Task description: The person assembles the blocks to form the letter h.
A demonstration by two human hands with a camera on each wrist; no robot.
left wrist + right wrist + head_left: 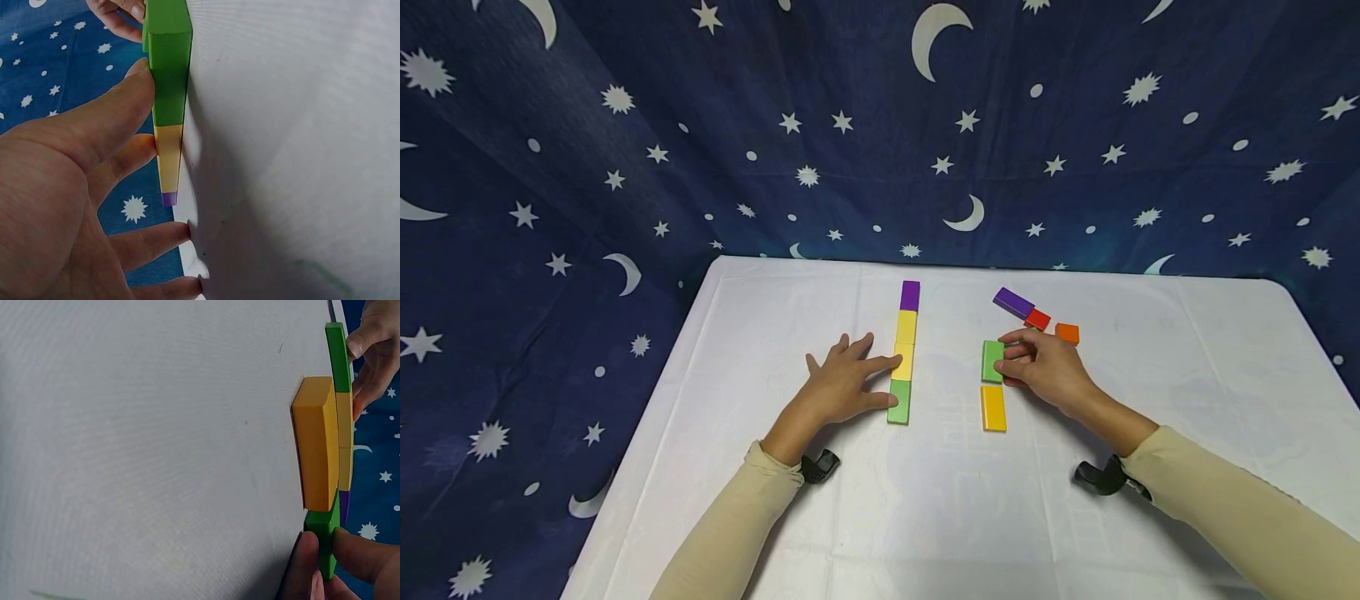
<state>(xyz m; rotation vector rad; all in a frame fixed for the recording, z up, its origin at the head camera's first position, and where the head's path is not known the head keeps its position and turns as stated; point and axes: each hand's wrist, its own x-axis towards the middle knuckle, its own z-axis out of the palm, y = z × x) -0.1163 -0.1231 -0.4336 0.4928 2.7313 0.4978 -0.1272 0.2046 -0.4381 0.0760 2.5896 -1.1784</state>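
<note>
A straight row of blocks runs away from me in the head view: a green block (pixel 898 403) nearest, two yellow blocks (pixel 903 361) beyond it, and a purple block (pixel 910 296) at the far end. My left hand (pixel 838 389) is spread, its thumb touching the green block and its index finger on a yellow one. To the right, my right hand (pixel 1051 368) pinches a second green block (pixel 992 361) between thumb and fingers. Just nearer to me lies an orange-yellow block (pixel 993 408), in line with that green one. The right wrist view shows the pinched green block (pixel 322 531) low at the right.
Behind the right hand lie a second purple block (pixel 1013 302), a small red block (pixel 1037 319) touching its end, and an orange block (pixel 1067 333). A dark blue cloth (pixel 880 150) with stars and moons hangs behind the white-covered table (pixel 925 517).
</note>
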